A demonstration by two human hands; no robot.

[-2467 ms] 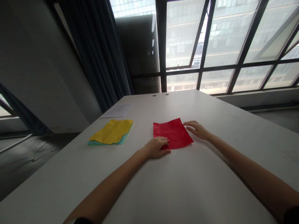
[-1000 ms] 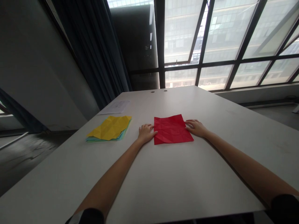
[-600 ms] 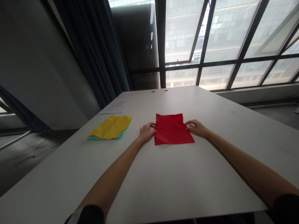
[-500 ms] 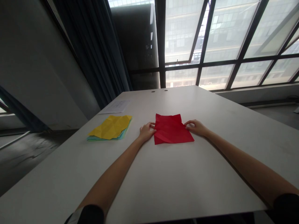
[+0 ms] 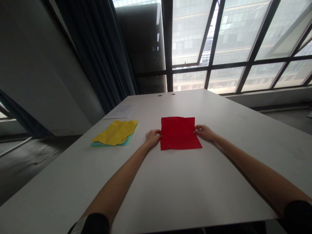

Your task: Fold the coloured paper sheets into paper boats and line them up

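Red paper (image 5: 179, 141) lies on the worktop (image 5: 180, 188), between the two hands and in front of the person. A crease crosses its middle from side to side; the far half seems to be tilted up, while the near half rests rather flat. At the left edge, the left hand (image 5: 153, 137) has thumb and fingers (image 5: 158, 131) pinching the paper near this crease. The right hand (image 5: 205, 132) pinches the opposite edge in the same manner, at almost the same level, probably so that the sheet is stretched evenly. Well apart on the left, a yellow sheet (image 5: 118, 131) covers blue-green sheets (image 5: 127, 142), perhaps piled there to leave room for both hands. Behind them lies a printed page (image 5: 120, 111), whose text is too small to read.
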